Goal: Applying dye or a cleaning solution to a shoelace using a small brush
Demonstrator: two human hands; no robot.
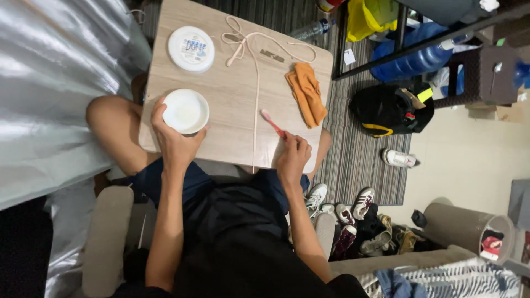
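White bowl (186, 111) sits at the near left corner of the wooden table (232, 88), and I see my left hand (174, 140) curled around its near rim, gripping it. My right hand (292, 157) is closed on a pink toothbrush (273, 124), whose head lies on the tabletop just beside a cream cord (256, 83). Farther off lie a round white lid (191, 48) and an orange cloth (307, 92).
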